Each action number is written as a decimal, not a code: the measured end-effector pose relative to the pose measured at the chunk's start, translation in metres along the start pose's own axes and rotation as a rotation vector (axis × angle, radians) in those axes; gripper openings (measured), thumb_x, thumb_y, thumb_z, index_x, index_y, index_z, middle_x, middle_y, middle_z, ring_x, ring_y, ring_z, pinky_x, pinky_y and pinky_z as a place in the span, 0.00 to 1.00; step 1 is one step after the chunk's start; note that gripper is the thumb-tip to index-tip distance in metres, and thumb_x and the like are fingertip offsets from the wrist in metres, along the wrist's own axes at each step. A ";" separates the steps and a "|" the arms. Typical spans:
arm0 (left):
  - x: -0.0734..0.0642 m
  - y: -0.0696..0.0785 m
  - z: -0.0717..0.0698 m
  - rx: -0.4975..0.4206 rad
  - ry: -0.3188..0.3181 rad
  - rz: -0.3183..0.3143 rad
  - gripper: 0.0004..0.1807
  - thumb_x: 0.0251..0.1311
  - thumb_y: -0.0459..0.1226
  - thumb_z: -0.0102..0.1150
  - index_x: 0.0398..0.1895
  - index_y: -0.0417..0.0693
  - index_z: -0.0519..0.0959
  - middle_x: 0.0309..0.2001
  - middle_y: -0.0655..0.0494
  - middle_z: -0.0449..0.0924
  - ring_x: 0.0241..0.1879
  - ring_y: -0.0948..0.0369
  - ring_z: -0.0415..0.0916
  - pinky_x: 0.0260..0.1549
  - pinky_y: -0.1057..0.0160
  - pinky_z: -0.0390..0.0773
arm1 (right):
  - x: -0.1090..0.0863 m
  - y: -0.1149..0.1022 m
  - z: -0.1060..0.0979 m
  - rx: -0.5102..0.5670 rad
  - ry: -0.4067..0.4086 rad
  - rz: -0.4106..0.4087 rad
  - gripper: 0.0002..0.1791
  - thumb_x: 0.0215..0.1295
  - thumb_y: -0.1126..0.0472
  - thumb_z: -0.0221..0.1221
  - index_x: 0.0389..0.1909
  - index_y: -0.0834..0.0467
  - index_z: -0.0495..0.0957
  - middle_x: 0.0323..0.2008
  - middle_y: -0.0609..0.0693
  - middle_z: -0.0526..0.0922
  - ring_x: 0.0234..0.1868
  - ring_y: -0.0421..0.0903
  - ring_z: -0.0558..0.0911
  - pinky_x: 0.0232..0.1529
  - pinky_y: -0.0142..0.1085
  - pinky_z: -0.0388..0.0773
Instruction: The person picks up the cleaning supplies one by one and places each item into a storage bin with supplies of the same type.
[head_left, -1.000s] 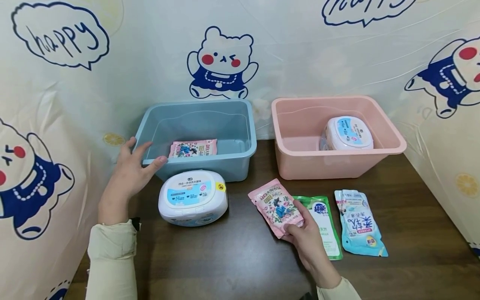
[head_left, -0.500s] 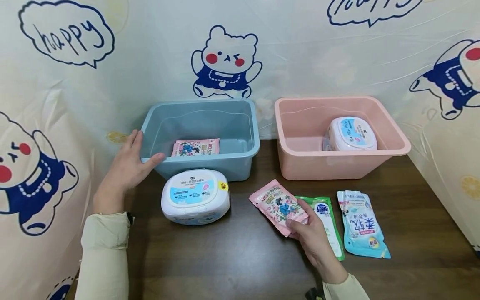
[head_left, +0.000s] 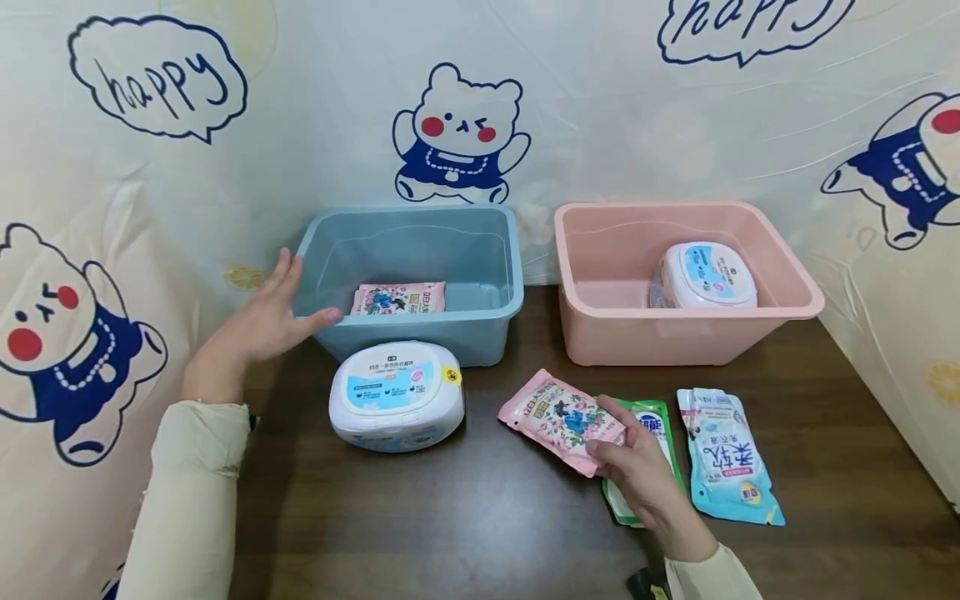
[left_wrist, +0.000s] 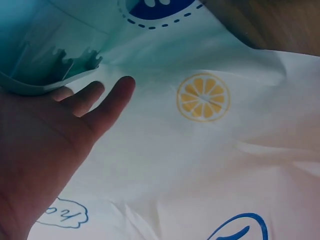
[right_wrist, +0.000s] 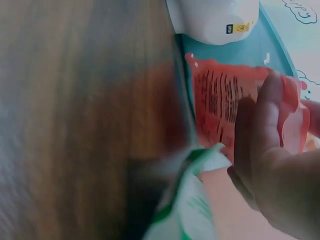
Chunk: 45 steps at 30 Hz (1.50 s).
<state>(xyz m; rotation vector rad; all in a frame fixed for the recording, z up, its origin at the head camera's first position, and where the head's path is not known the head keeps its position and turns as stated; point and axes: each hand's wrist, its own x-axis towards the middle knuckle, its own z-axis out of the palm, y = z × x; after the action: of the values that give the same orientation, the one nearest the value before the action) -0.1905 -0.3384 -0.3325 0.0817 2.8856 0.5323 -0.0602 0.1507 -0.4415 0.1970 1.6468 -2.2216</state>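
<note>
My right hand (head_left: 648, 479) pinches a pink floral detergent packet (head_left: 562, 421) by its lower right corner. The packet is tilted above the table, and its printed back (right_wrist: 217, 95) shows in the right wrist view. A green and white detergent pouch (head_left: 657, 425) lies beneath this hand, partly hidden. My left hand (head_left: 262, 321) is at the left end of a blue bin (head_left: 412, 333), its fingers extended along the outside and its thumb over the front rim. In the left wrist view, the left hand's fingers (left_wrist: 117, 102) are straight beside the bin wall.
A white lidded box (head_left: 397, 398) stands before the blue bin, which contains another pink packet (head_left: 399, 298). To the right, a pink bin (head_left: 675, 337) has a similar white box (head_left: 708, 275) inside. A light-blue pouch (head_left: 731, 458) lies on the wooden table (head_left: 450, 533) at the right.
My left hand's fingers have drawn together and straightened along the bin's end. My right hand still holds the pink packet, nearly in place. The green pouch's lower end now shows left of my wrist.
</note>
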 end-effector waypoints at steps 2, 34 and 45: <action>0.003 0.000 -0.001 -0.010 -0.002 0.005 0.63 0.61 0.71 0.50 0.78 0.55 0.21 0.75 0.60 0.07 0.76 0.36 0.20 0.60 0.21 0.44 | -0.001 -0.004 -0.003 -0.001 -0.039 -0.016 0.44 0.67 0.76 0.56 0.79 0.61 0.46 0.66 0.63 0.69 0.46 0.46 0.83 0.44 0.35 0.83; 0.005 -0.003 0.003 -0.082 -0.002 0.008 0.61 0.63 0.69 0.51 0.79 0.57 0.22 0.78 0.59 0.13 0.77 0.37 0.24 0.61 0.22 0.44 | -0.004 -0.068 -0.019 0.037 -0.447 -0.277 0.36 0.71 0.77 0.47 0.78 0.62 0.49 0.65 0.58 0.73 0.57 0.51 0.81 0.54 0.44 0.79; 0.002 -0.006 0.001 -0.093 0.000 0.004 0.61 0.62 0.69 0.52 0.79 0.58 0.22 0.79 0.58 0.13 0.77 0.37 0.23 0.61 0.22 0.43 | 0.000 -0.084 -0.014 0.029 -0.483 -0.345 0.37 0.68 0.76 0.46 0.78 0.59 0.53 0.66 0.59 0.73 0.58 0.52 0.81 0.55 0.43 0.79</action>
<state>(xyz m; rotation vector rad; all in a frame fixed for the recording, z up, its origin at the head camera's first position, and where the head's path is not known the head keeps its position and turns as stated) -0.1928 -0.3429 -0.3361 0.0727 2.8565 0.6655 -0.0927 0.1852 -0.3709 -0.6146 1.4558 -2.2879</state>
